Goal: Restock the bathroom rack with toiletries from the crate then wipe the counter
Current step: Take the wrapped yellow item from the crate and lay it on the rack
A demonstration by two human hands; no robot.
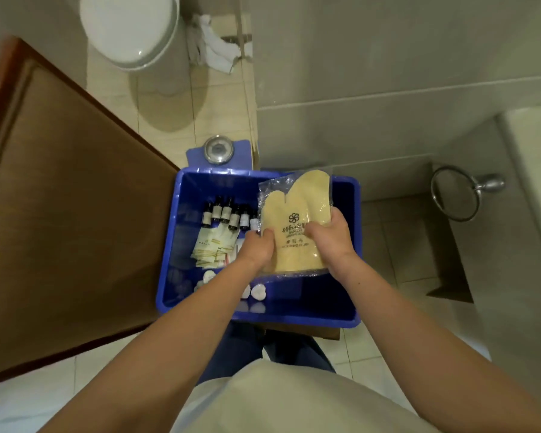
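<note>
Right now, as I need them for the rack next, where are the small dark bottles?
Head view: small dark bottles sit in the blue crate, far left, beside the bagged yellow cloth.

**Light:** indoor, moderate to dim, with a warm yellow-green cast. The source is outside the frame.

**Shadows:** the toilet throws a soft, broad shadow onto the floor tiles, down and to the right in the picture. The recess at right is dark.

**Glare:** small sparkles on the clear film of the wrapped cloth (mostly at its upper edge). Bright spot on the mount of the towel ring. The pale floor at lower left is nearly blown out.

**Reflections:** the glossy inner wall of the crate mirrors white items.

**Distortion:** wide-angle bowing. The door edges and wall joints curve toward the borders.

**Focus:** fair at centre, though the bottles have unreadable labels. The forearms and shirt are soft and smeared.
</note>
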